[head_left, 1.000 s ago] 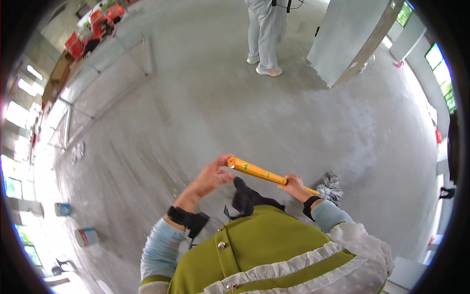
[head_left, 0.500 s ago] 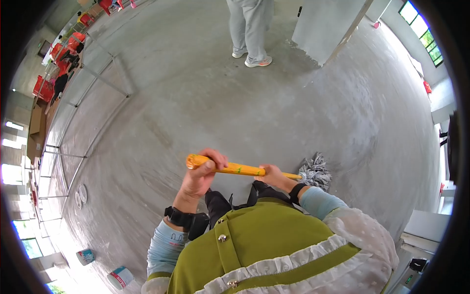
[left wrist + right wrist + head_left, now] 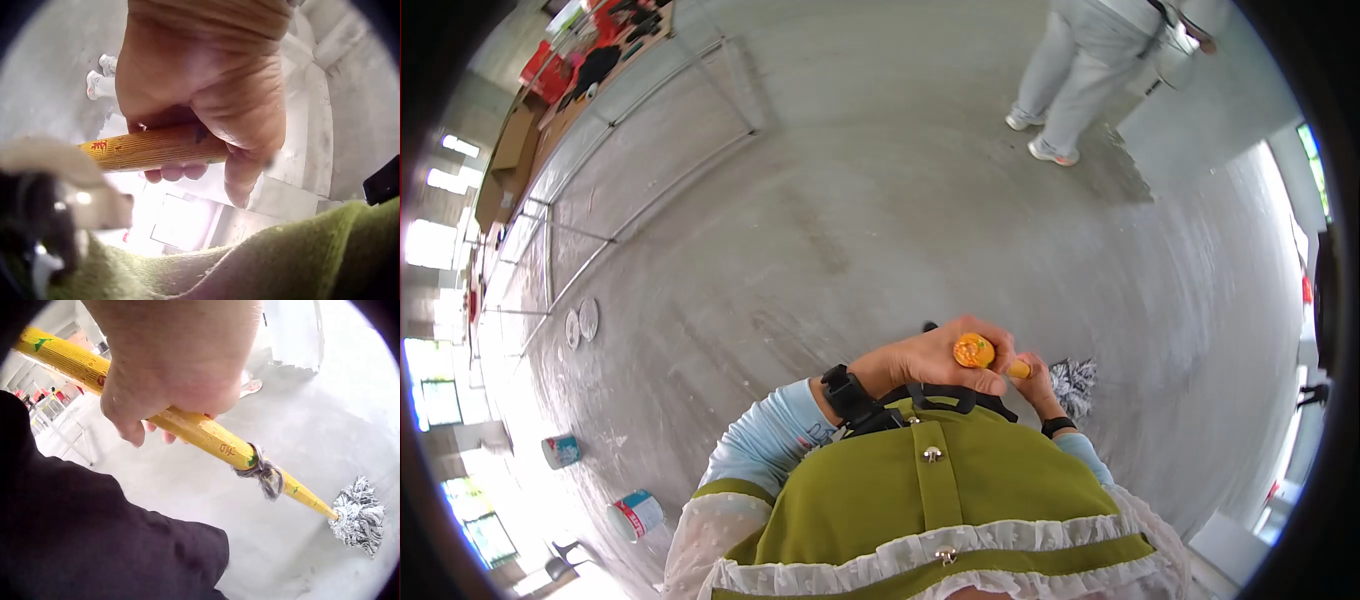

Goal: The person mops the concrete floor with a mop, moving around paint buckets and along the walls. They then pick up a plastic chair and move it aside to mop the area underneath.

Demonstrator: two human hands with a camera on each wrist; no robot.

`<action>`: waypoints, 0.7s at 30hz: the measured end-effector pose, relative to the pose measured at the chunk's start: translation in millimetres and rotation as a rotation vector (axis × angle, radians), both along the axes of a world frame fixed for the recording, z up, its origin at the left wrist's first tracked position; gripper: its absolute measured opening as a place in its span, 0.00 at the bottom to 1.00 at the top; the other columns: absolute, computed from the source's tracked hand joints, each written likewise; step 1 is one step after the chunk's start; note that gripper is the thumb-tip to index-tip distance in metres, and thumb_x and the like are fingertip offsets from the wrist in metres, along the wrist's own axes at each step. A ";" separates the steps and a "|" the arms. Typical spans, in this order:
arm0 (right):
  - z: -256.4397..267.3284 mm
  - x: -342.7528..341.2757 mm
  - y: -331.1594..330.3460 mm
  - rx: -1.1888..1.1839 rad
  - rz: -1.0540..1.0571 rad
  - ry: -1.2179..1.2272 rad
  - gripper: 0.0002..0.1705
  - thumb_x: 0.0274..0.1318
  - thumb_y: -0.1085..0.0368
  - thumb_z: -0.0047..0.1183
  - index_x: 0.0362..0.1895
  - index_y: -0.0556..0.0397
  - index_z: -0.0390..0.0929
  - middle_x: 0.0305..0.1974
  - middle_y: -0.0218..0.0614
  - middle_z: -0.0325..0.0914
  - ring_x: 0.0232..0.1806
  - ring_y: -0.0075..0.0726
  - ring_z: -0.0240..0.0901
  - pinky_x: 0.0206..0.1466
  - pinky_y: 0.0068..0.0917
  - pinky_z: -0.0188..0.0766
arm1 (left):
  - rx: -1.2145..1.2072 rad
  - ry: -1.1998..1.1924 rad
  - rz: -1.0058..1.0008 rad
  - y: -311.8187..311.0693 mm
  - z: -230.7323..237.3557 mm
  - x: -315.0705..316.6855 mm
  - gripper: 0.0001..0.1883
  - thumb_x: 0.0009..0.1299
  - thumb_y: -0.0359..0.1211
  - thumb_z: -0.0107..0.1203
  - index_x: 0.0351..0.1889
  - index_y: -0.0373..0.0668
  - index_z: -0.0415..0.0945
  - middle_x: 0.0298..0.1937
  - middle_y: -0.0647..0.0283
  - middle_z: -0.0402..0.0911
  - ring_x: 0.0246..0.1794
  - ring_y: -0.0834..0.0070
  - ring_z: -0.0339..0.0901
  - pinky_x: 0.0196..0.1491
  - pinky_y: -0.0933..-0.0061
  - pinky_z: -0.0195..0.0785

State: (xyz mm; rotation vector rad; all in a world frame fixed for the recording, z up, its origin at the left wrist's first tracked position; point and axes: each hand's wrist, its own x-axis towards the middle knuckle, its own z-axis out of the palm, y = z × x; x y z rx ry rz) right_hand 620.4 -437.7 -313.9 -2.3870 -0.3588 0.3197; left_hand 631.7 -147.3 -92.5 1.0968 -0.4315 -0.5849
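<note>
A mop with a yellow wooden handle [image 3: 215,440] slants down to its grey-white string head [image 3: 359,519] on the concrete floor. My left hand [image 3: 940,358] grips the handle near its top end, which points up towards the head camera. In the left wrist view, the fingers [image 3: 178,173] curl under the handle and the thumb lies along its near side. Lower on the shaft, my right hand [image 3: 1036,386] holds it in curled fingers. A grey cloth strip [image 3: 269,477] is tied around the handle between the right hand and the mop head.
A person in light grey trousers [image 3: 1080,85] stands ahead to the right, beside a pale panel [image 3: 1220,130]. Metal frame tubing [image 3: 670,180] lies on the left. Two paint buckets [image 3: 635,515] and two round white discs [image 3: 588,320] are on the floor at left.
My left hand, loose at the handle's end at first, closed around it and has since swung right, towards the right hand. The handle now points more towards the head camera.
</note>
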 end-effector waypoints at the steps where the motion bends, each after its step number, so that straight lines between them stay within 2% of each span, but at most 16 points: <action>1: -3.6 5.0 14.2 0.012 -0.031 0.157 0.10 0.34 0.68 0.54 0.28 0.49 0.73 0.25 0.39 0.74 0.31 0.49 0.72 0.34 0.35 0.68 | 0.003 0.000 -0.030 16.1 4.3 4.4 0.16 0.54 0.39 0.62 0.21 0.40 0.66 0.25 0.67 0.67 0.33 0.75 0.64 0.40 0.73 0.58; 5: -5.3 43.4 88.2 0.047 0.023 0.194 0.08 0.35 0.67 0.52 0.27 0.49 0.73 0.22 0.41 0.73 0.29 0.51 0.71 0.32 0.34 0.68 | -0.036 0.093 0.148 87.6 1.2 28.7 0.16 0.54 0.39 0.62 0.20 0.41 0.66 0.24 0.67 0.68 0.33 0.75 0.65 0.41 0.72 0.59; 7: -9.6 72.2 129.4 0.033 0.155 0.177 0.07 0.35 0.66 0.52 0.25 0.50 0.73 0.20 0.42 0.72 0.27 0.53 0.70 0.30 0.35 0.68 | -0.056 0.115 0.261 128.2 -1.2 45.4 0.15 0.54 0.38 0.61 0.20 0.41 0.66 0.24 0.67 0.68 0.33 0.75 0.65 0.41 0.72 0.59; 11: -17.7 144.9 233.1 0.058 0.282 0.132 0.05 0.35 0.64 0.51 0.23 0.49 0.73 0.19 0.44 0.71 0.26 0.54 0.69 0.29 0.37 0.67 | -0.134 0.136 0.511 219.5 8.5 88.2 0.12 0.55 0.37 0.57 0.22 0.40 0.67 0.24 0.65 0.68 0.34 0.72 0.66 0.44 0.70 0.59; 12: -7.0 158.2 261.6 0.065 0.277 0.146 0.05 0.35 0.64 0.51 0.23 0.49 0.73 0.19 0.44 0.71 0.26 0.54 0.69 0.29 0.37 0.67 | -0.074 0.030 0.562 241.9 18.1 97.1 0.14 0.56 0.40 0.54 0.24 0.40 0.66 0.23 0.64 0.67 0.32 0.72 0.65 0.41 0.69 0.58; 14: 31.7 195.6 335.3 0.098 0.472 0.037 0.07 0.36 0.61 0.52 0.20 0.49 0.72 0.19 0.43 0.70 0.25 0.53 0.68 0.27 0.39 0.66 | -0.065 -0.047 0.657 285.8 41.8 106.4 0.19 0.56 0.47 0.52 0.25 0.40 0.65 0.22 0.64 0.65 0.29 0.72 0.64 0.37 0.69 0.56; 16: 38.8 223.3 401.6 0.080 0.621 0.045 0.08 0.36 0.59 0.51 0.19 0.49 0.71 0.19 0.42 0.71 0.26 0.52 0.68 0.27 0.40 0.66 | -0.023 -0.158 0.795 328.4 64.1 101.4 0.25 0.56 0.57 0.48 0.24 0.41 0.64 0.20 0.64 0.64 0.25 0.71 0.62 0.34 0.67 0.53; 18: 36.9 237.6 468.4 0.162 0.715 -0.010 0.07 0.35 0.60 0.49 0.19 0.49 0.70 0.20 0.40 0.72 0.27 0.50 0.69 0.27 0.42 0.65 | -0.043 -0.274 0.877 360.5 87.0 89.8 0.30 0.54 0.63 0.44 0.24 0.42 0.63 0.19 0.63 0.64 0.24 0.70 0.62 0.36 0.65 0.54; 20: 48.1 245.3 532.1 0.261 0.801 -0.064 0.06 0.31 0.66 0.50 0.22 0.48 0.70 0.19 0.38 0.70 0.25 0.50 0.69 0.27 0.40 0.64 | 0.052 -0.335 1.024 379.6 107.8 76.2 0.31 0.55 0.65 0.41 0.23 0.42 0.63 0.18 0.63 0.63 0.23 0.70 0.62 0.39 0.64 0.55; 21: 51.2 246.5 560.5 0.337 0.800 -0.108 0.07 0.30 0.68 0.50 0.22 0.49 0.70 0.21 0.38 0.70 0.27 0.49 0.69 0.29 0.39 0.64 | 0.056 -0.339 1.009 386.9 110.2 69.0 0.31 0.55 0.65 0.41 0.23 0.42 0.63 0.18 0.63 0.63 0.23 0.70 0.62 0.39 0.64 0.55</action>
